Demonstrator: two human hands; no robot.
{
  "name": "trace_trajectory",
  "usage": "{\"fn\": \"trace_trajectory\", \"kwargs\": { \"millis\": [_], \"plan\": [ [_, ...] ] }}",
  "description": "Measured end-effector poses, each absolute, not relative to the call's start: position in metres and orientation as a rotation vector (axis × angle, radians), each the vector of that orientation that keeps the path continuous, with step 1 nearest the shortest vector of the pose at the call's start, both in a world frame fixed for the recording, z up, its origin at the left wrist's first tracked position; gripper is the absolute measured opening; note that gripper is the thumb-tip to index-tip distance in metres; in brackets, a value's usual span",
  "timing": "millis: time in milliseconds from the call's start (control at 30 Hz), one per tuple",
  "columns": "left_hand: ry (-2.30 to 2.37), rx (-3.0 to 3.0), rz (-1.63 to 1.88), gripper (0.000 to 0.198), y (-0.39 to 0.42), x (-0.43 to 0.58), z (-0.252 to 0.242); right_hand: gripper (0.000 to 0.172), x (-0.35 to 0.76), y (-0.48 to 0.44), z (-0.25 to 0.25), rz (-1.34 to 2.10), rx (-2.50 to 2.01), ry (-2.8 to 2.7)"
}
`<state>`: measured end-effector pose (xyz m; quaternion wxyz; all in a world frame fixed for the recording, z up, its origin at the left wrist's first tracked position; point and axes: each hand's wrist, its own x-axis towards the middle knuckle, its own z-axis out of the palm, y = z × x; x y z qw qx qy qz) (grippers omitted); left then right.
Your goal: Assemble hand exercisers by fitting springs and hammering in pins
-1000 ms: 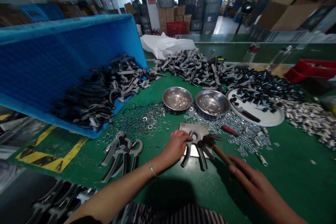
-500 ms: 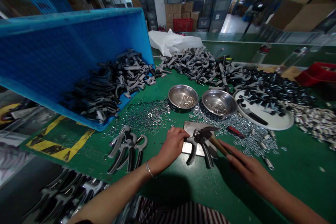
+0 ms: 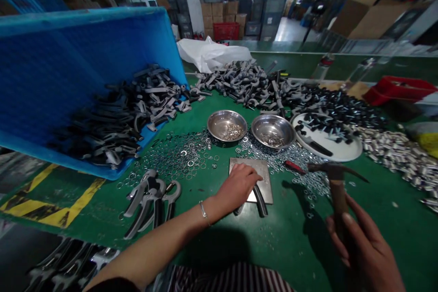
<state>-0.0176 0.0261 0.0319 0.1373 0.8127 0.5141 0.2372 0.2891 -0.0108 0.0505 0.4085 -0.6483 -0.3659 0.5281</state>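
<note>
My right hand [image 3: 366,242] is wrapped round the wooden handle of a claw hammer [image 3: 337,173], lifted over the right part of the green table. On a square metal plate [image 3: 267,169] lies a two-handled tool [image 3: 260,200] with black grips. My left hand [image 3: 241,185] is closed over the upper part of this tool and hides it. Several similar grey-and-black two-handled tools [image 3: 150,198] lie together to the left of my left forearm. Just beyond the plate, a metal bowl of small rings [image 3: 215,131] stands beside a second bowl of small pins [image 3: 262,134].
A tipped blue crate [image 3: 171,41] spills grey handles at the left. More handles [image 3: 239,82] are heaped at the back. Loose rings [image 3: 178,155] cover the table before the bowls. A white plate [image 3: 352,155] of black-headed bolts, a red-handled tool [image 3: 294,167] and metal sleeves [image 3: 400,155] lie right.
My right hand has raised the hammer from the tool on the plate, up and to the right. The left hand has shifted over the tool's top. The view has turned slightly right.
</note>
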Motion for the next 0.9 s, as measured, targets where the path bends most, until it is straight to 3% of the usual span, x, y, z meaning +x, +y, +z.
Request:
{"fn": "trace_trajectory", "kwargs": {
  "millis": [333, 667, 900],
  "plan": [
    [1.032, 2.441, 0.605, 0.015, 0.131, 0.087, -0.003, 0.088, 0.300, -0.039, 0.011, 1.382, -1.483, -0.583],
    [1.191, 2.707, 0.277, 0.017, 0.137, 0.103, -0.001, 0.095, 0.302, -0.035, 0.009, 1.424, -1.435, -0.496],
    [1.299, 2.654, 0.403, 0.020, 0.111, 0.105, 0.020, 0.096, 0.301, -0.034, 0.015, 1.409, -1.501, -0.482]
  ]
}}
